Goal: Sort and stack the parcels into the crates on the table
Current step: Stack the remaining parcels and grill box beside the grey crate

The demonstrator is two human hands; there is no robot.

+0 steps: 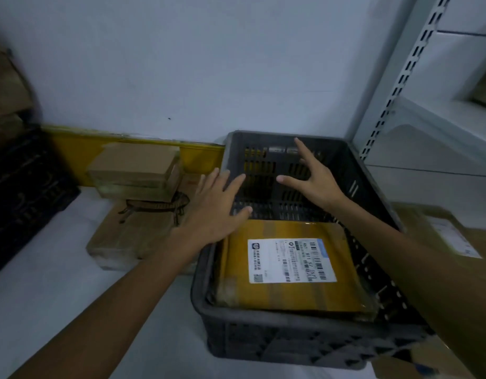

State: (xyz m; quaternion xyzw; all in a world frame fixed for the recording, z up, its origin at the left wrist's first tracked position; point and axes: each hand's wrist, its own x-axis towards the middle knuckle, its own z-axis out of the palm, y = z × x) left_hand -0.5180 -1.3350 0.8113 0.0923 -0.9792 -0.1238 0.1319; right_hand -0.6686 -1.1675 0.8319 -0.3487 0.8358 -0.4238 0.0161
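A dark grey slotted crate (263,340) stands on the white table at centre right. Inside it a flat yellow parcel (236,269) with a white shipping label lies at the near end. My left hand (217,206) hovers with spread fingers over the crate's left rim, above the parcel's far left corner. My right hand (313,179) is spread open over the crate's far half and holds nothing. Left of the crate a small cardboard box (135,165) rests on a flat brown parcel (138,233) with a black print.
A black crate (23,192) stands at the left edge, brown boxes above it. More cardboard parcels (452,236) lie right of the grey crate. A white slotted metal shelf (417,110) rises at the right. A yellow strip runs along the wall behind.
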